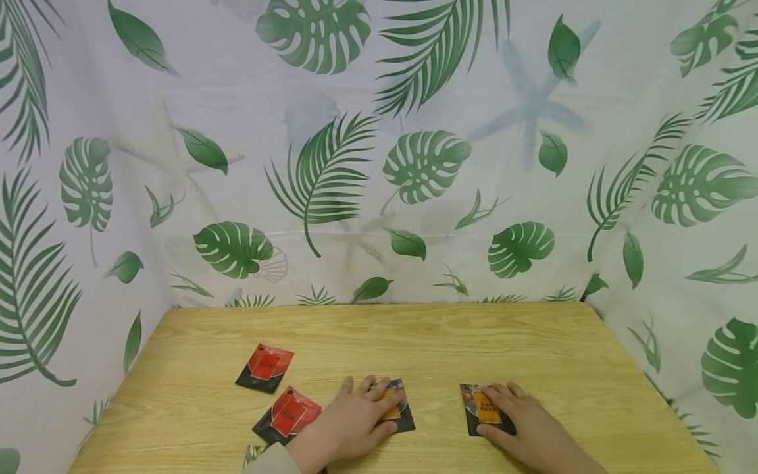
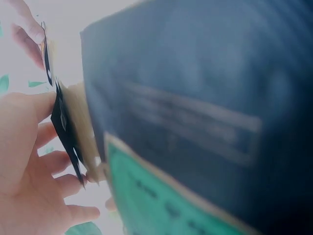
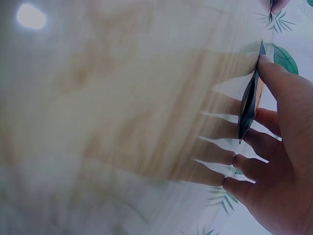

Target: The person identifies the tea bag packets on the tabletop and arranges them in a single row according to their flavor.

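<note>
My left hand [image 1: 358, 421] lies over a black packet with an orange label [image 1: 405, 413], its fingers spread on top. To the right, my right hand [image 1: 527, 421] rests on a similar black packet with an orange label [image 1: 487, 407], its thumb near the lower edge. Both packets are partly covered and lie flat on the wooden table. In the left wrist view, the fingers [image 2: 56, 161] look spread against the packet's thin edge [image 2: 64, 127]. The right wrist view has fairly straight fingers [image 3: 249, 166] touching the table beside the packet [image 3: 250, 100].
Two red and black packets, one farther back [image 1: 264, 367] and one nearer [image 1: 288, 416], lie left of my left hand. A dark packet with a green label [image 2: 161, 191] sits close below the left wrist. A leaf-printed curtain [image 1: 379, 164] surrounds the wooden table [image 1: 379, 329].
</note>
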A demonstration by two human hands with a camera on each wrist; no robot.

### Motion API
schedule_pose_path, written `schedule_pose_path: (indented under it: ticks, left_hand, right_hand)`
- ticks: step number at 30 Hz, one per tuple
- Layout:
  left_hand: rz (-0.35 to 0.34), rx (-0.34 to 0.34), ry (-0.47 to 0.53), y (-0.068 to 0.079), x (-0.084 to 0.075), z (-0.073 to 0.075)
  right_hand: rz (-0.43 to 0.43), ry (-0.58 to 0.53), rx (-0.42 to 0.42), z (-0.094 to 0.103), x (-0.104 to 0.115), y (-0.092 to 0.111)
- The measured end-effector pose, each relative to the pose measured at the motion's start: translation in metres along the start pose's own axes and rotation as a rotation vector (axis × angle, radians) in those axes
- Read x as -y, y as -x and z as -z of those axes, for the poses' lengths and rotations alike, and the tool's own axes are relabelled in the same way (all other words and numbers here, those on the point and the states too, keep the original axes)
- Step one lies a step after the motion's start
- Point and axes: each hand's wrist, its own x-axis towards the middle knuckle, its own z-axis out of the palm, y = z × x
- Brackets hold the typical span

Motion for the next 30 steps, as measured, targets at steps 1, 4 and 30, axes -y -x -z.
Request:
schedule_pose_path:
  ticks: [1,4,30]
  left_hand:
    - [-0.002,0.001,-0.001,-0.001,-0.001,0.0]
    - [-0.007,0.008,-0.004,-0.002,-0.004,0.0]
    - [-0.046,0.001,-0.065,-0.026,-0.025,-0.005]
  right_hand:
    - [-0.001,0.0,0.001,0.0,0.0,0.0]
    - [-0.001,0.001,0.004,0.0,0.0,-0.001]
    - [-0.017,0.028,-0.012,-0.003,-0.003,-0.001]
